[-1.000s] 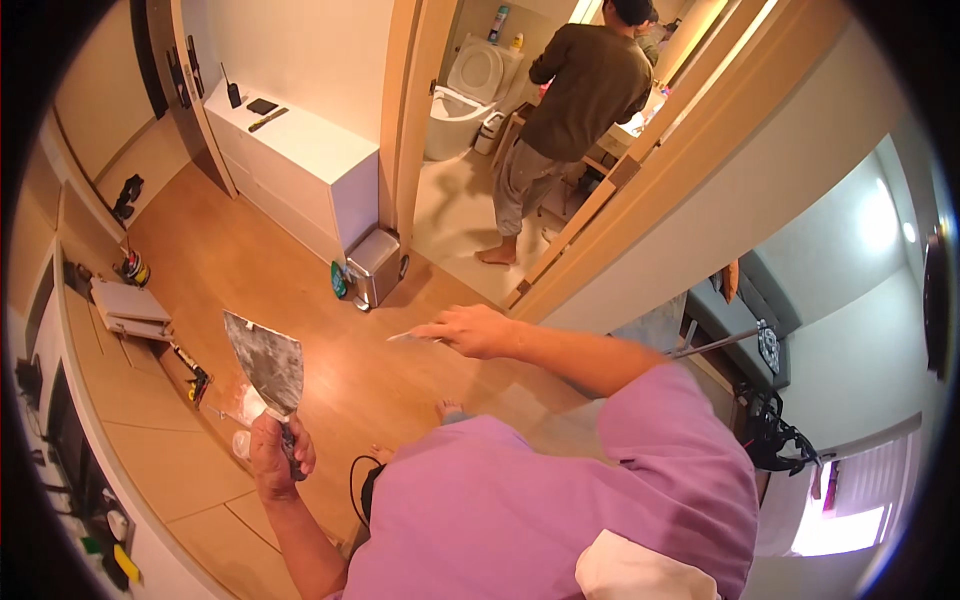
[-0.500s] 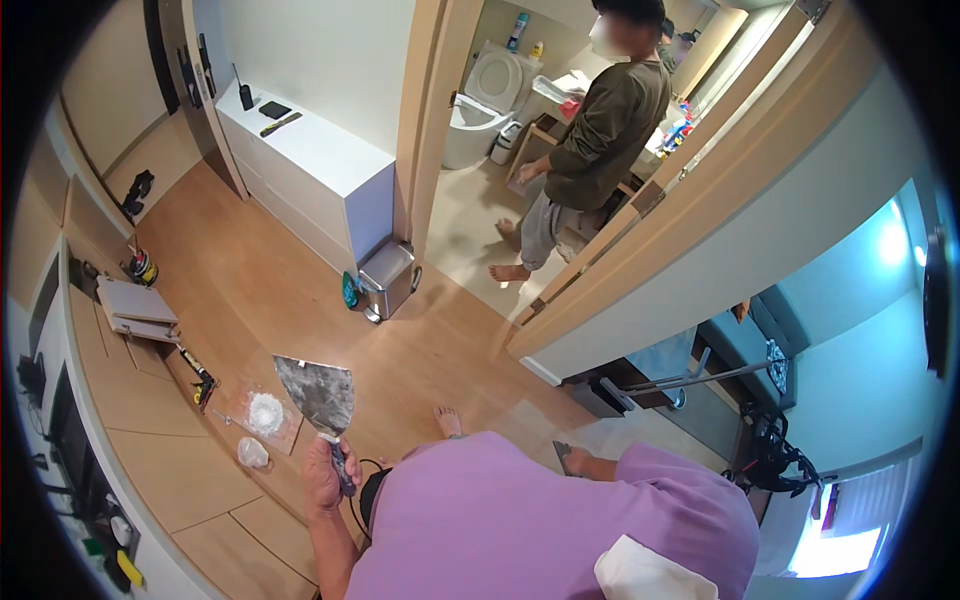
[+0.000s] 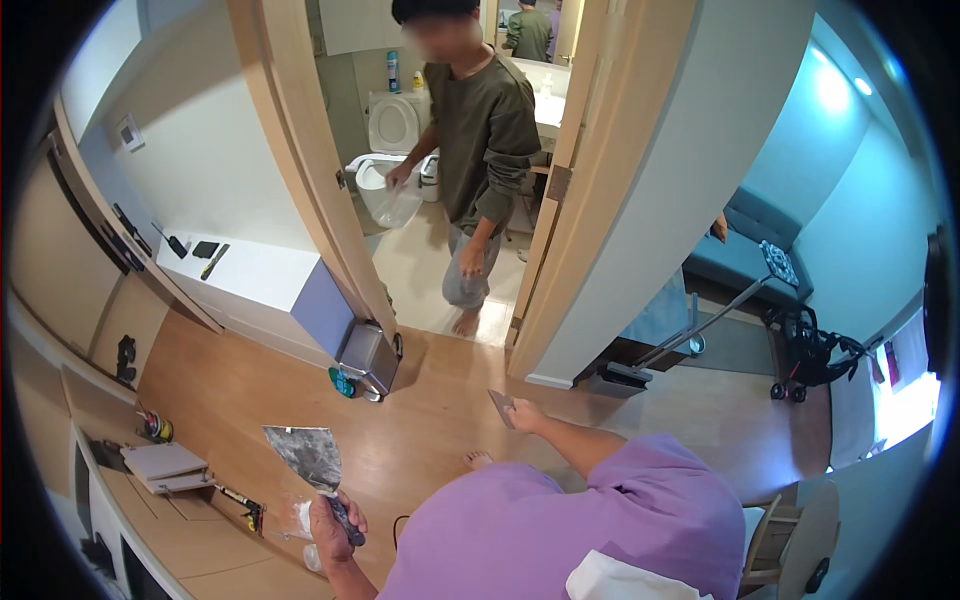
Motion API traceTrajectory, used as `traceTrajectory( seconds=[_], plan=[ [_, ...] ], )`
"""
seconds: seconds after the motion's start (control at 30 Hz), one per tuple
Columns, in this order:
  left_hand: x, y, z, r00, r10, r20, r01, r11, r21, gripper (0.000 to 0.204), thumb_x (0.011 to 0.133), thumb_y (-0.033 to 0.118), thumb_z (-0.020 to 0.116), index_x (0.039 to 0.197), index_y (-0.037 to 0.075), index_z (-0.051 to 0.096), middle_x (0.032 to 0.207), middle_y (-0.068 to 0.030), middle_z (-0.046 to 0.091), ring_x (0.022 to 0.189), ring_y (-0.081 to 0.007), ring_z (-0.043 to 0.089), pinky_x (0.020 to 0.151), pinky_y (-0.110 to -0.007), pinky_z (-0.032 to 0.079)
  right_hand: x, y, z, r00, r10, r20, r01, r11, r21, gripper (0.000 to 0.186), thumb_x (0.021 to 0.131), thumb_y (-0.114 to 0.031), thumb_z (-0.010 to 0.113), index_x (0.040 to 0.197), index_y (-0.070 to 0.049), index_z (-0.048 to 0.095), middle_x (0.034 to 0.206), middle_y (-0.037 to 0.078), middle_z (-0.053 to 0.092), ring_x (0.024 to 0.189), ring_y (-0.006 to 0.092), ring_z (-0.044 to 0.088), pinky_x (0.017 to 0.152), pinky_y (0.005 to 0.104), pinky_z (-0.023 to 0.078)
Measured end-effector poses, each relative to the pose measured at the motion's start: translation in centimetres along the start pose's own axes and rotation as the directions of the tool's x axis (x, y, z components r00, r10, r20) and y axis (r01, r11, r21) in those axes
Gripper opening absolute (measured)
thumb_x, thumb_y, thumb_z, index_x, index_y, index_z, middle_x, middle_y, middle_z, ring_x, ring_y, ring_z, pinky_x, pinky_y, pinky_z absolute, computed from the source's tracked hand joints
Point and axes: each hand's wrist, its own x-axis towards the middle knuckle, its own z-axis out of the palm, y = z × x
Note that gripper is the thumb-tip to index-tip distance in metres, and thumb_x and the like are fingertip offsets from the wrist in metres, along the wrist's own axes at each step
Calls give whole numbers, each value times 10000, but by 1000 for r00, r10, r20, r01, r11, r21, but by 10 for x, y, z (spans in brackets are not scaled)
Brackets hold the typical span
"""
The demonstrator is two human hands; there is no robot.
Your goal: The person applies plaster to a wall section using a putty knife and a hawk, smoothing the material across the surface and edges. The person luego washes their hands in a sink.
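Over wooden floor (image 3: 430, 422), toward its far edge: right hand (image 3: 524, 415), fingers gripping small grey flat tool (image 3: 501, 408). Nearer, left hand (image 3: 336, 524), fingers clenched round wide scraper (image 3: 308, 458), blade up. Metal bin (image 3: 367, 360) beside white cabinet's (image 3: 250, 272) corner.

Left hand (image 3: 338, 528) with a wide scraper (image 3: 308, 455).
I also see the right hand (image 3: 525, 413) with a flat tool (image 3: 501, 407), and a co-worker (image 3: 485, 140) holding a clear bag (image 3: 397, 207).
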Motion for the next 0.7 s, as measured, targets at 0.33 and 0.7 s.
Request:
traceTrajectory(
  seconds=[0.33, 0.7],
  plan=[
    [-3, -1, 8, 997, -42, -65, 36, 996, -82, 609, 1029, 599, 455, 910, 10, 558, 570, -110, 505, 447, -227, 507, 430, -328, 451, -24, 205, 75, 927, 193, 322, -37, 901, -433, 422, 924, -346, 531, 1128, -33, 726, 1144, 248, 704, 1094, 396, 677, 918, 458, 536],
    [-9, 5, -1, 999, -4, -52, 5, 1000, 12, 614, 1022, 593, 483, 889, -2, 560, 572, -104, 512, 447, -215, 518, 432, -332, 460, -9, 17, 5, 934, 260, 243, -260, 965, -30, 479, 967, -358, 509, 1171, 41, 677, 1128, 315, 684, 1068, 412, 686, 941, 473, 533]
  ],
)
